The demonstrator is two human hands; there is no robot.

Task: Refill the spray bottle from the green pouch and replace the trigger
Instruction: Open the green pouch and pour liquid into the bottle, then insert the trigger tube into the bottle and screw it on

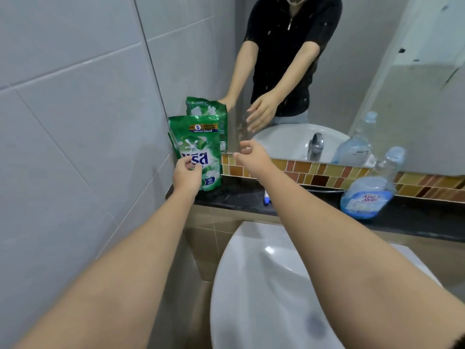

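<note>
Standing upright on the dark ledge [236, 197] at about 11 o'clock is the green pouch [196, 149], sealed as far as I can see, tucked right into the corner by the grey tiled wall [75, 109], with its back showing in the mirror [364, 71] behind it. Over at 2 o'clock, well apart from it, the spray bottle [368, 190] sits on the same ledge with no trigger on its open neck; it's clear plastic with pale blue liquid filling the lower body, the upper part looking empty. A small blue and white thing [266, 197] lies on the ledge between the two, too hidden by the arm to tell what it is. Left hand [187, 176] is at the pouch's lower front, fingers curled loosely, touching or just about touching it, can't tell if it has a real grip. Right hand [251, 153] hangs just beside the pouch at 12 o'clock, half open, fingers curved, holding nothing. White sink basin [264, 285] sits below at 6 o'clock.
</note>
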